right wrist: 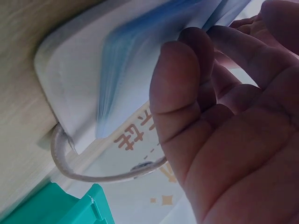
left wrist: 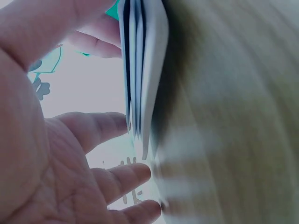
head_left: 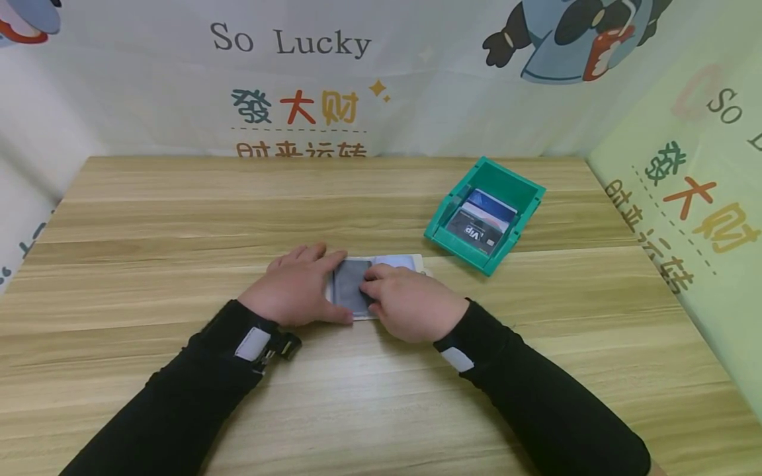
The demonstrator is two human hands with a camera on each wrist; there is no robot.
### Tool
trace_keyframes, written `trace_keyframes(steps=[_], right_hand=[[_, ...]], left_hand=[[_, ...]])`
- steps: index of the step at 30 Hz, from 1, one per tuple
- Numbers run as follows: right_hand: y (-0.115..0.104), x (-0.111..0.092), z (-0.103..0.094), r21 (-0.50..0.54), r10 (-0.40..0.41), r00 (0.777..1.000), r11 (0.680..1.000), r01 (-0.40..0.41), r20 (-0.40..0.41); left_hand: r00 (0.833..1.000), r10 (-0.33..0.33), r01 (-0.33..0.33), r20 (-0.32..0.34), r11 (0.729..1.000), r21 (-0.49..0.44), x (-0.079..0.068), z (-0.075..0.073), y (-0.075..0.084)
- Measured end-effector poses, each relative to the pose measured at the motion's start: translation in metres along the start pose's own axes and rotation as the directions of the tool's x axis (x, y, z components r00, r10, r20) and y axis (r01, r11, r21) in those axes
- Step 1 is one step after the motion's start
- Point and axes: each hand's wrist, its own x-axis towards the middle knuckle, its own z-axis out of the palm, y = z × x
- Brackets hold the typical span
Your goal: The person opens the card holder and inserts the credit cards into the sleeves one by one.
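A small card holder (head_left: 395,262) with clear sleeves lies opened out on the table, its stacked pages (left wrist: 138,70) edge-on in the left wrist view. My left hand (head_left: 300,285) holds its left side, thumb by the near edge and index finger by the far edge. My right hand (head_left: 417,301) has thumb and fingertips together at the middle of the holder, pinching the edge of what looks like a dark grey card (head_left: 351,287) on the left-hand page. The fingers largely hide that edge. In the right wrist view a pale loop strap (right wrist: 88,178) hangs from the cover.
A green open box (head_left: 440,231) stands beyond my right hand, holding a dark card marked VIP (head_left: 473,229) and a blue-and-white card (head_left: 497,205). The wooden table (head_left: 178,218) meets printed cloth walls (head_left: 417,119) at the back and sides.
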Motion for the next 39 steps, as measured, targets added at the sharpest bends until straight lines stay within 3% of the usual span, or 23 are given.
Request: trace_keyframes(steps=[6, 11, 14, 18, 20, 22, 24, 30, 39], right_hand=[[0.005, -0.002, -0.003, 0.028, 0.014, 1.000, 1.000, -0.014, -0.010], [0.022, -0.009, -0.021, 0.142, 0.148, 0.985, 0.981, -0.135, -0.087], [0.040, -0.016, -0.034, 0.206, 0.282, 0.944, 0.947, -0.245, -0.171], [0.073, -0.026, -0.042, 0.210, 0.427, 0.857, 0.901, -0.379, -0.288], [0.088, -0.031, -0.044, 0.222, 0.485, 0.817, 0.873, -0.433, -0.311], [0.102, -0.034, -0.043, 0.229, 0.527, 0.792, 0.849, -0.476, -0.309], [0.112, -0.036, -0.042, 0.230, 0.560, 0.777, 0.828, -0.511, -0.287], [0.121, -0.036, -0.038, 0.124, 0.584, 0.770, 0.810, -0.573, -0.256], [0.122, -0.028, -0.036, -0.012, 0.652, 0.717, 0.738, -0.675, -0.248]], left_hand=[[0.999, -0.032, 0.033, -0.018, 0.999, 0.022, 0.000, 0.000, 0.001], [0.998, -0.052, 0.053, -0.031, 0.998, 0.024, 0.000, 0.000, 0.001], [0.998, -0.056, 0.057, -0.037, 0.998, 0.016, 0.000, 0.000, 0.001], [0.998, -0.056, 0.057, -0.039, 0.998, 0.007, 0.000, 0.000, 0.001], [0.998, -0.053, 0.053, -0.042, 0.999, 0.009, -0.001, 0.000, 0.002], [0.998, -0.048, 0.049, -0.048, 0.999, 0.011, -0.001, 0.000, 0.002], [0.998, -0.044, 0.045, -0.054, 0.999, 0.016, -0.002, 0.001, 0.002], [0.997, -0.041, 0.043, -0.061, 0.999, 0.028, -0.002, 0.001, 0.002], [0.998, -0.039, 0.040, -0.055, 0.999, 0.019, -0.003, 0.000, 0.002]])
